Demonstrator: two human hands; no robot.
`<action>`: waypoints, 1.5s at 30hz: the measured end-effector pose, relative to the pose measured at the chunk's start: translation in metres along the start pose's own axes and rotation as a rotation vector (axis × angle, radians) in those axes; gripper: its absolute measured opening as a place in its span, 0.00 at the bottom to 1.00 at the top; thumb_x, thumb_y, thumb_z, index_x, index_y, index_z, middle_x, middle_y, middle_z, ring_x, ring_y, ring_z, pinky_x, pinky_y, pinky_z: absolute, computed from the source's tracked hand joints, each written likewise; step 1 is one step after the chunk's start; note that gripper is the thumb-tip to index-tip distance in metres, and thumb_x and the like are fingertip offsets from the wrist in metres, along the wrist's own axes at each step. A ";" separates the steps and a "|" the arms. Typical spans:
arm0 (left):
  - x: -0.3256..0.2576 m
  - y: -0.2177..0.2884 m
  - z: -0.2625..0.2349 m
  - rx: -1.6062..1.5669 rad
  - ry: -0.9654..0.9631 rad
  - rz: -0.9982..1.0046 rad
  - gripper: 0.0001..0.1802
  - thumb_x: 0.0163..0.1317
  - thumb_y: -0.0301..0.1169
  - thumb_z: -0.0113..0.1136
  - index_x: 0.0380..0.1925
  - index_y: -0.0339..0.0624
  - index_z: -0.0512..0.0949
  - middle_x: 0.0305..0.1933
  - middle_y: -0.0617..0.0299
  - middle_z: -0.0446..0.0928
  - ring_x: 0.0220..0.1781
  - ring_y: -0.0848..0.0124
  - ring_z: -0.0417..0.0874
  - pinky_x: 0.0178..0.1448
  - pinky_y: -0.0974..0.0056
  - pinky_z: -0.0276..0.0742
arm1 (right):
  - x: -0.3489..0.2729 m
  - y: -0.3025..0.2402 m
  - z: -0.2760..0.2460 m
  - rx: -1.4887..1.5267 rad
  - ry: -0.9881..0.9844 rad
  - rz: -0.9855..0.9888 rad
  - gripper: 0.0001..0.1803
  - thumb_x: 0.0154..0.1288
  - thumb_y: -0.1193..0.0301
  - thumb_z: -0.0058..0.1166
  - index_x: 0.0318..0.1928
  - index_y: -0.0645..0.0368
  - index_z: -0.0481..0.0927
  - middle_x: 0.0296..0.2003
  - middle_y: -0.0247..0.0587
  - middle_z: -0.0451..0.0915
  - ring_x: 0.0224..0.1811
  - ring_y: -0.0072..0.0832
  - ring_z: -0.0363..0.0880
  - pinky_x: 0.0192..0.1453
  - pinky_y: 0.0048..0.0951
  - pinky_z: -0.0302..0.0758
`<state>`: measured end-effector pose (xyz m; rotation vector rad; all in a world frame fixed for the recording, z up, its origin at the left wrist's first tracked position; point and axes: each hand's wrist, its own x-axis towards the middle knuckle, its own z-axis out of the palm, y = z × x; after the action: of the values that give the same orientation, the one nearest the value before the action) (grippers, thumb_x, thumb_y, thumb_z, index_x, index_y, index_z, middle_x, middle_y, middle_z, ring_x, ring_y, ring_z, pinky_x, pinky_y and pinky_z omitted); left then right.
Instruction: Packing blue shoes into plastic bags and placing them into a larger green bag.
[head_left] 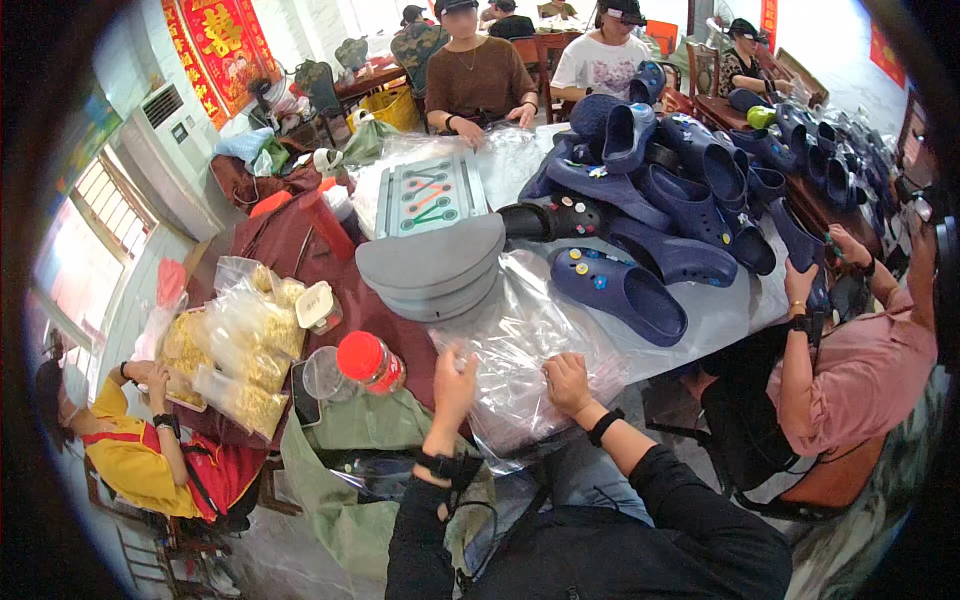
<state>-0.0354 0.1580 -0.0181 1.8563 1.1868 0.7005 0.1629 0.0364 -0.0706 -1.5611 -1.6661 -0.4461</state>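
Note:
A pile of clear plastic bags (520,400) lies at the table's near edge, glossy and wrinkled. My left hand (455,392) is at the pile's left side, fingers bent in against the plastic. On the right side, my right hand (568,384) has its fingers curled down and pressed together on the film. Just beyond the bags stands a stack of grey half-round pieces (430,265). A navy clog (620,295) with small coloured charms rests beyond my right hand, in front of a heap of similar clogs (690,175).
To my left are a red-lidded jar (371,362), a clear tub (328,374) and bags of yellow small pieces (245,345). A grey patterned board (430,190) lies farther back. People sit around: one in yellow (140,450), one in pink (850,375), one in brown (480,80).

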 end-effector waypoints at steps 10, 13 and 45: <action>0.115 -0.016 0.017 0.033 0.378 -0.084 0.58 0.56 0.43 0.64 0.70 0.48 0.28 0.61 0.24 0.58 0.61 0.38 0.65 0.65 0.48 0.59 | -0.001 -0.001 0.003 -0.023 -0.019 -0.008 0.02 0.56 0.73 0.52 0.31 0.55 0.73 0.29 0.36 0.74 0.35 0.33 0.71 0.42 0.35 0.63; 0.120 -0.016 0.016 0.097 0.443 -0.149 0.63 0.51 0.40 0.69 0.70 0.48 0.26 0.58 0.21 0.61 0.59 0.35 0.66 0.64 0.48 0.62 | -0.001 -0.002 0.005 0.010 0.008 -0.015 0.03 0.55 0.73 0.53 0.30 0.55 0.73 0.29 0.36 0.74 0.34 0.33 0.71 0.42 0.35 0.64; 0.127 -0.065 0.022 0.101 0.709 -0.020 0.69 0.35 0.46 0.78 0.67 0.27 0.39 0.66 0.28 0.54 0.67 0.39 0.58 0.68 0.50 0.56 | -0.008 0.000 0.004 0.055 -0.060 0.051 0.03 0.54 0.73 0.53 0.31 0.56 0.75 0.31 0.35 0.76 0.38 0.32 0.73 0.46 0.34 0.64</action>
<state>0.0023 0.2819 -0.0815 1.7152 1.6968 1.3764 0.1614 0.0340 -0.0792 -1.5860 -1.6656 -0.3271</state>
